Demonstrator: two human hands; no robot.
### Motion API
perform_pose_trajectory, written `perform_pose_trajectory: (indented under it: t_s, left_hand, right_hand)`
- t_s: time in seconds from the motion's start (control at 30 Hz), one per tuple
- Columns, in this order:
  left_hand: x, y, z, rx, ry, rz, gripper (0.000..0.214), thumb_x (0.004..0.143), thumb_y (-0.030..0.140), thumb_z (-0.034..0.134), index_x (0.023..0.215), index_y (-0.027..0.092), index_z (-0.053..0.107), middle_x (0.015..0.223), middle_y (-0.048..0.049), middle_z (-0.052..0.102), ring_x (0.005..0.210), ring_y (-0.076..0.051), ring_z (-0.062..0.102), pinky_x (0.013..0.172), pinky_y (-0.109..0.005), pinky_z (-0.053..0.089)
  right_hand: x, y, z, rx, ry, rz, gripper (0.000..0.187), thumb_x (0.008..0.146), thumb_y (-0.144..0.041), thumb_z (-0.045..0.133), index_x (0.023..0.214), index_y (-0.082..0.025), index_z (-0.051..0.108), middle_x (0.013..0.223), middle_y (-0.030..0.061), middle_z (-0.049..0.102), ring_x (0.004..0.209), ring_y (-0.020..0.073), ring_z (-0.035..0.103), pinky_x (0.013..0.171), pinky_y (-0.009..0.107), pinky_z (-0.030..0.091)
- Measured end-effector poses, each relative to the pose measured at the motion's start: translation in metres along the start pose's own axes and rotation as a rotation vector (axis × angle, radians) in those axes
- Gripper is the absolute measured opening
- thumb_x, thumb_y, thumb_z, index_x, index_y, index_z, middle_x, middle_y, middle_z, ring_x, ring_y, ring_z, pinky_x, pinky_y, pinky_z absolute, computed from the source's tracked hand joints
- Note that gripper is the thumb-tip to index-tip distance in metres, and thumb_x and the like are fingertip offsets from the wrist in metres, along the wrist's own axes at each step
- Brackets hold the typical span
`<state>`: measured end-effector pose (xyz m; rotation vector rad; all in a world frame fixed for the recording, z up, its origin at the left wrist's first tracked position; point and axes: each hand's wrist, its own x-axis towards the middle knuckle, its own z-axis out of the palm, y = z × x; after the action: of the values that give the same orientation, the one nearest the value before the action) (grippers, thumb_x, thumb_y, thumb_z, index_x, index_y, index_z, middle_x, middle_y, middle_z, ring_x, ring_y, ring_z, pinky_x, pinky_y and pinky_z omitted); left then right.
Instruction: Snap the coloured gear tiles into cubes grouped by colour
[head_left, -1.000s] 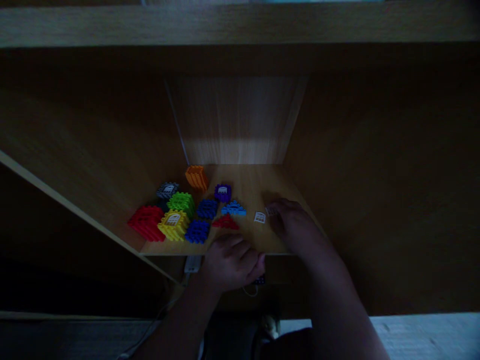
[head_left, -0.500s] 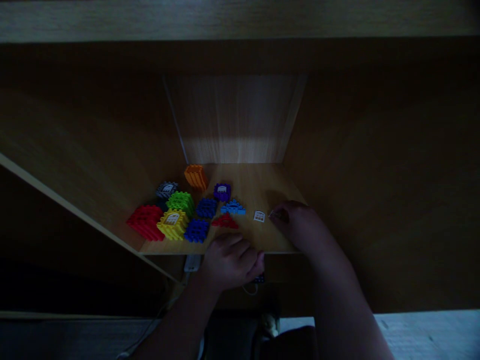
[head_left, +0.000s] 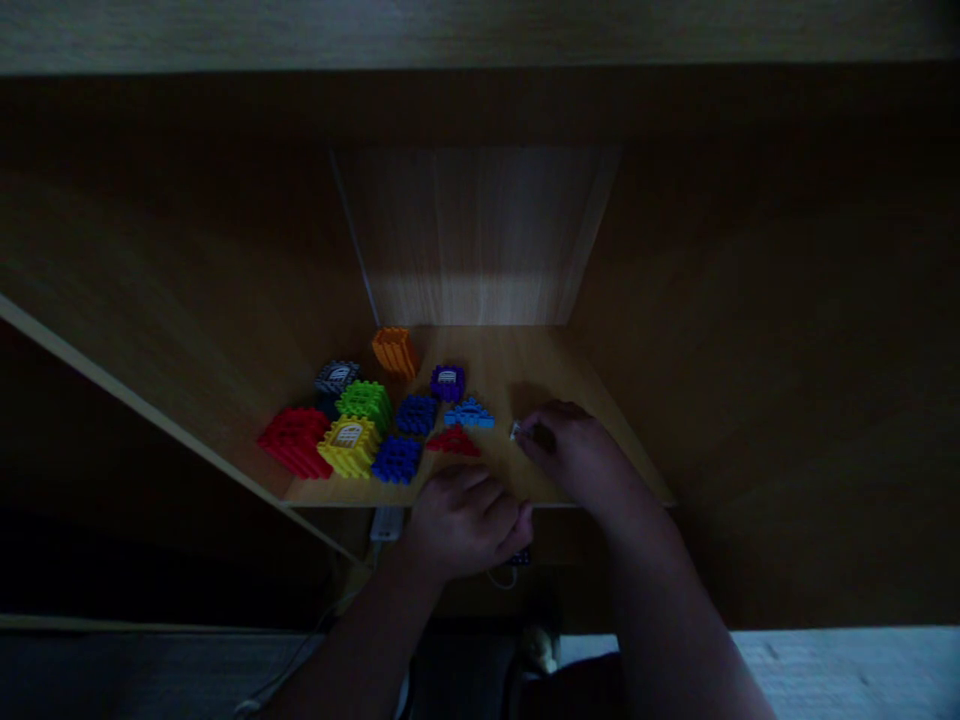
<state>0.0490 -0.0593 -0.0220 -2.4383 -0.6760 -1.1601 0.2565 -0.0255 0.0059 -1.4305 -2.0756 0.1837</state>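
My right hand (head_left: 574, 450) reaches over the shelf, thumb and fingers pinched on a small white toy window piece (head_left: 515, 430). Its fingertips hide most of that piece. My left hand (head_left: 469, 525) is closed in a fist at the shelf's front edge; whether anything is inside it is hidden. Just beyond the left fist lies a red triangular toy piece (head_left: 454, 441), with a light blue triangular piece (head_left: 469, 413) behind it. Dark blue notched building pieces (head_left: 397, 459) are stacked to the left of these.
Stacks of red pieces (head_left: 296, 443), yellow pieces (head_left: 349, 447), green pieces (head_left: 365, 403), orange pieces (head_left: 395, 352), grey pieces (head_left: 337, 376) and purple pieces (head_left: 448, 382) stand on the wooden shelf (head_left: 510, 350). Wooden side walls enclose it. Below is a white power strip (head_left: 387, 523).
My right hand has moved left, onto the white window piece that lay uncovered on the shelf. My left fist has stayed nearly still, and the view has shifted slightly.
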Motion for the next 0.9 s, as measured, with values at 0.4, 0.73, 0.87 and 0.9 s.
perform_pose_trajectory:
  t_s: [0.4,0.73,0.87,0.9]
  left_hand:
    - [0.0,0.0,0.001,-0.008,0.007,0.001,0.037,0.096,0.023,0.066,0.06,0.021,0.056,0.057,0.0021,0.053,0.056,-0.015,0.049,0.054,-0.037,0.038]
    - [-0.001,-0.001,0.002,0.0,0.007,-0.002,0.037,0.097,0.024,0.065,0.061,0.022,0.057,0.057,0.0019,0.054,0.057,-0.016,0.051,0.055,-0.036,0.04]
    - [0.0,0.0,0.001,0.005,-0.003,-0.002,0.037,0.098,0.024,0.063,0.061,0.022,0.057,0.057,0.0018,0.054,0.057,-0.016,0.052,0.055,-0.036,0.04]
    - [0.0,0.0,0.001,0.007,-0.005,-0.004,0.037,0.098,0.024,0.063,0.061,0.022,0.058,0.057,0.0018,0.055,0.057,-0.016,0.052,0.056,-0.036,0.04]
  right_hand:
    - [0.0,0.006,0.004,0.073,-0.017,-0.045,0.01,0.096,-0.013,0.075,0.098,-0.023,0.076,0.105,0.0057,0.08,0.101,0.0238,0.075,0.093,0.037,0.058]
    - [0.0,0.006,0.001,0.107,-0.024,-0.069,0.01,0.097,-0.012,0.075,0.098,-0.022,0.075,0.103,0.005,0.08,0.099,0.0232,0.074,0.091,0.037,0.056]
    - [-0.001,0.011,0.002,0.13,-0.025,-0.102,0.01,0.097,-0.012,0.075,0.099,-0.022,0.074,0.105,0.0047,0.079,0.1,0.022,0.074,0.091,0.036,0.056]
    - [-0.001,0.012,0.003,0.133,-0.023,-0.103,0.01,0.098,-0.013,0.075,0.099,-0.022,0.074,0.106,0.0049,0.079,0.099,0.0221,0.074,0.091,0.036,0.056]
